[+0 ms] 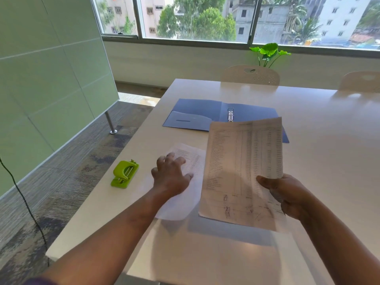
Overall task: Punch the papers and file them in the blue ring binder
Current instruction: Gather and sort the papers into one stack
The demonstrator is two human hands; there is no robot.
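Count: one blue ring binder (197, 114), one green hole punch (124, 174), two lots of paper, two white chairs (250, 75) on the far side, one potted plant (267, 53) by the window.

Right hand (287, 195): fingers curled around the near right edge of a printed sheet (242, 171), thumb on top. Sheet is held up off the surface (308, 124), tilted, table of figures facing up. Could be more than one sheet in that grip, can't tell.

Left hand (171, 174): fingers spread and mostly straight, palm down, resting on the second paper (185, 161), which lies flat on the surface. Not gripping it.

Binder: lying open and flat on the far side of both hands, well apart from them, metal rings (230, 114) upright at the spine. The top edge of the held sheet overlaps the binder's near right part in view; it looks raised above the binder, contact not clear.

Punch: sits on the surface near its left edge, left of the left hand, close but not touched. Flat paper is between the punch and the held sheet.
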